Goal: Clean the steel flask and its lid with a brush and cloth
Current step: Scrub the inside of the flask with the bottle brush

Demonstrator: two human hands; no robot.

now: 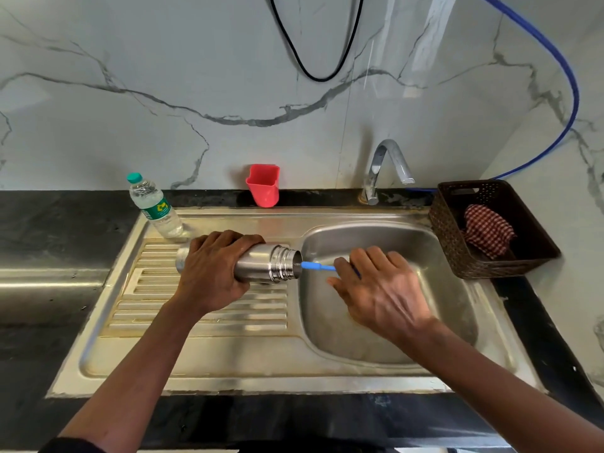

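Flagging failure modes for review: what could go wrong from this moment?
1. The left hand alone holds the steel flask sideways; thrusts of the brush from the right hand might make it slip.
2. The plastic bottle stands close behind that hand; a backward jolt could topple it.

The head of the brush (315,266) is concealed inside the mouth of the steel flask (271,266). Only a short blue stretch of handle is seen, and most of the rest is covered by the pinching right hand (382,295). The flask's middle is hidden under the gripping left hand (212,273). The black cable (310,73) and blue hose (572,93) are cut off by the top edge. The checked cloth (487,230) is partly masked by the wall of the basket (451,230). The label print on the water bottle (155,207) cannot be read.
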